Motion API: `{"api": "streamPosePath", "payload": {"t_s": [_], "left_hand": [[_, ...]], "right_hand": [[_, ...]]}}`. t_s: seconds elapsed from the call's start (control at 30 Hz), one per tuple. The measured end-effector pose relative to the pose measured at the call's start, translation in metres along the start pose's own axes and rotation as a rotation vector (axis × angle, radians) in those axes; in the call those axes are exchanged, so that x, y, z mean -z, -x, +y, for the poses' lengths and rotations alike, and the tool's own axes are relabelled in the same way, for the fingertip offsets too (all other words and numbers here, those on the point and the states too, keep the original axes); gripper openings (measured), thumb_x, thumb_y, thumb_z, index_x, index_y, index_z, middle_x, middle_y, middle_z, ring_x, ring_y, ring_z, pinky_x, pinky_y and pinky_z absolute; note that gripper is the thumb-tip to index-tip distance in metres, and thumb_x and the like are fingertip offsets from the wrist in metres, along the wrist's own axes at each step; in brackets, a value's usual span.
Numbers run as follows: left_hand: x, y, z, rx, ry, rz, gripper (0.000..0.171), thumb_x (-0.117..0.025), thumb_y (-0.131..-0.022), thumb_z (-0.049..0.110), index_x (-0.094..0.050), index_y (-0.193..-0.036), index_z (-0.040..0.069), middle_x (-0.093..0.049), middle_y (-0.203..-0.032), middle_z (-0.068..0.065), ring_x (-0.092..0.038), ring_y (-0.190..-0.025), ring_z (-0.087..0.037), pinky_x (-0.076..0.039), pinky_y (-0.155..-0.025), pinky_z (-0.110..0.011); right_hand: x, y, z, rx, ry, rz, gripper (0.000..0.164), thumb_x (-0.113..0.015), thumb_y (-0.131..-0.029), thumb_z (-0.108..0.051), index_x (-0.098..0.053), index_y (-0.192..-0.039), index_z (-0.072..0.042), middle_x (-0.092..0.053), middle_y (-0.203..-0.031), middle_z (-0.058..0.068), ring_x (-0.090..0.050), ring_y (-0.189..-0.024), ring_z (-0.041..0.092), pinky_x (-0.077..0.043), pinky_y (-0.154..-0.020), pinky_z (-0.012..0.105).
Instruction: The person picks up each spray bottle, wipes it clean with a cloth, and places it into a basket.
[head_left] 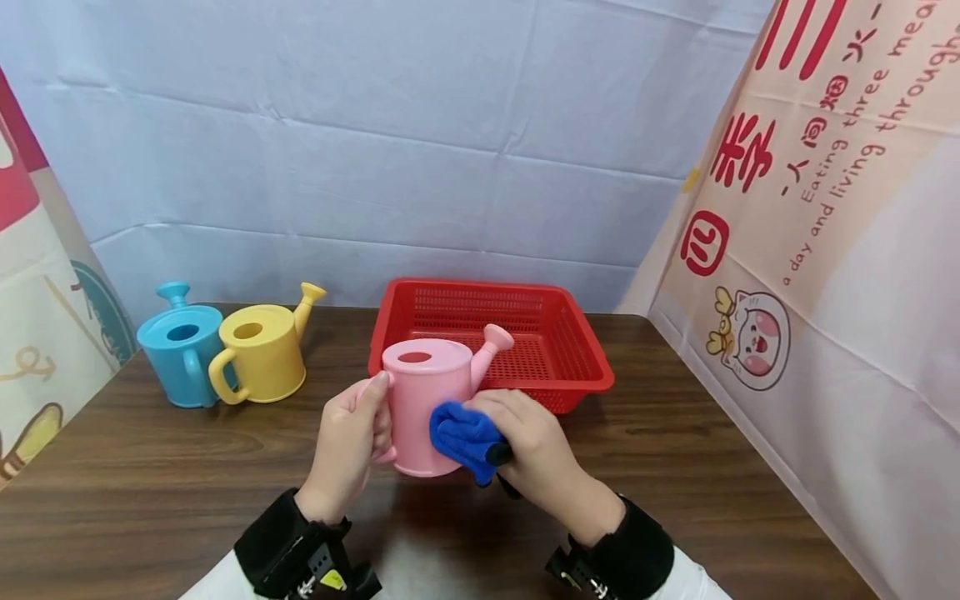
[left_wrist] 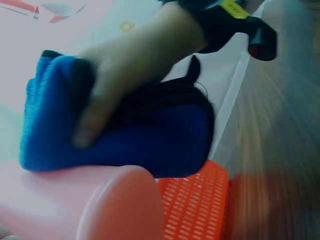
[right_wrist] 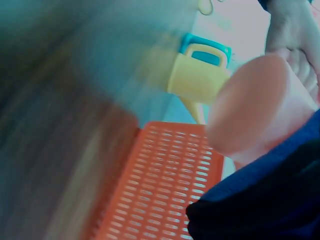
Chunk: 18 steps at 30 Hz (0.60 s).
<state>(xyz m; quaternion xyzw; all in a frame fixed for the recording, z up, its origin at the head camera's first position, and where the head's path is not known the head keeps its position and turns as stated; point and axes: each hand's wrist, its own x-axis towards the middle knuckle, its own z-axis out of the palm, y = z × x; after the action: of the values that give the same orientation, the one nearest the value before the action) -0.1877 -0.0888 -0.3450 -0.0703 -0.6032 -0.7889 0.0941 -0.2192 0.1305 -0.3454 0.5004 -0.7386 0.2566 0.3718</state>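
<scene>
A pink watering can [head_left: 423,392] is held upright over the near edge of the red basket in the head view, its spout toward the right. My left hand [head_left: 347,437] grips its handle with the fingers curled round it. With my right hand [head_left: 528,442] I hold a folded blue cloth [head_left: 461,433] with black edging against the can's right side. In the left wrist view the cloth [left_wrist: 140,140] lies along the can's side, the thumb pressed on it. The can's bottom [right_wrist: 250,105] shows in the right wrist view.
Behind the can stands a red perforated basket [head_left: 592,371]. To the left, a blue watering can [head_left: 172,358] and a yellow watering can [head_left: 273,358] stand side by side on the brown wooden table [head_left: 150,500]. Printed cloth [head_left: 825,292] hangs along the right edge.
</scene>
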Motion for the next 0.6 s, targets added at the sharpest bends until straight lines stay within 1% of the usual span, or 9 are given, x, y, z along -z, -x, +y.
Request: {"api": "streamPosePath", "payload": {"t_s": [0.1,0.17,0.3,0.37,0.43,0.5,0.6], "left_hand": [[0.003,-0.002,0.002,-0.019,0.020,-0.004,0.048,-0.054,-0.094,0.038,-0.033,-0.069,0.002,-0.030,-0.052,-0.009,-0.029,-0.039,-0.020,-0.026,-0.037,-0.025],[0.005,-0.002,0.002,-0.024,0.033,-0.009,0.047,-0.053,-0.095,0.037,-0.033,-0.069,0.003,-0.030,-0.052,-0.008,-0.028,-0.039,-0.021,-0.025,-0.037,-0.025],[0.006,-0.002,0.003,-0.026,0.055,-0.002,0.048,-0.053,-0.095,0.037,-0.033,-0.069,0.002,-0.028,-0.052,-0.008,-0.026,-0.039,-0.021,-0.024,-0.038,-0.024],[0.006,-0.002,0.003,-0.027,0.055,0.000,0.049,-0.053,-0.094,0.037,-0.032,-0.069,0.001,-0.028,-0.052,-0.008,-0.025,-0.040,-0.021,-0.024,-0.038,-0.024],[0.006,-0.001,0.004,-0.026,0.048,-0.004,0.049,-0.054,-0.094,0.037,-0.032,-0.069,0.001,-0.028,-0.052,-0.008,-0.026,-0.039,-0.020,-0.024,-0.038,-0.023],[0.006,-0.001,0.003,-0.018,0.042,-0.015,0.050,-0.054,-0.094,0.037,-0.032,-0.068,0.001,-0.028,-0.051,-0.008,-0.026,-0.039,-0.019,-0.024,-0.038,-0.023],[0.006,0.001,0.002,0.008,0.040,-0.048,0.049,-0.053,-0.095,0.035,-0.031,-0.067,0.001,-0.028,-0.051,-0.008,-0.026,-0.039,-0.017,-0.025,-0.038,-0.022]], "right_hand": [[-0.004,0.003,-0.002,0.010,0.016,-0.091,0.046,-0.080,-0.072,-0.013,-0.058,-0.112,-0.007,-0.061,-0.108,0.007,-0.059,-0.096,0.020,-0.049,-0.084,0.032],[-0.005,0.004,-0.003,0.019,0.022,-0.123,0.050,-0.082,-0.069,-0.013,-0.058,-0.113,-0.009,-0.061,-0.108,0.006,-0.059,-0.097,0.019,-0.048,-0.085,0.032],[-0.004,0.001,-0.002,0.025,0.027,-0.132,0.051,-0.083,-0.068,-0.012,-0.059,-0.113,-0.010,-0.061,-0.109,0.004,-0.059,-0.098,0.018,-0.048,-0.086,0.032],[-0.003,-0.001,-0.001,0.020,0.022,-0.116,0.050,-0.082,-0.069,-0.013,-0.059,-0.113,-0.010,-0.061,-0.109,0.005,-0.059,-0.099,0.018,-0.047,-0.087,0.033],[-0.001,-0.004,-0.001,0.009,0.013,-0.082,0.047,-0.080,-0.072,-0.014,-0.058,-0.114,-0.009,-0.061,-0.109,0.006,-0.058,-0.099,0.019,-0.047,-0.086,0.034],[0.002,-0.007,0.001,0.004,0.013,-0.023,0.041,-0.075,-0.078,-0.017,-0.058,-0.113,-0.007,-0.062,-0.108,0.009,-0.059,-0.098,0.021,-0.048,-0.086,0.036],[0.005,-0.014,0.003,0.003,0.027,0.093,0.034,-0.066,-0.086,-0.025,-0.058,-0.111,-0.003,-0.062,-0.106,0.011,-0.059,-0.096,0.024,-0.047,-0.085,0.036]]}}
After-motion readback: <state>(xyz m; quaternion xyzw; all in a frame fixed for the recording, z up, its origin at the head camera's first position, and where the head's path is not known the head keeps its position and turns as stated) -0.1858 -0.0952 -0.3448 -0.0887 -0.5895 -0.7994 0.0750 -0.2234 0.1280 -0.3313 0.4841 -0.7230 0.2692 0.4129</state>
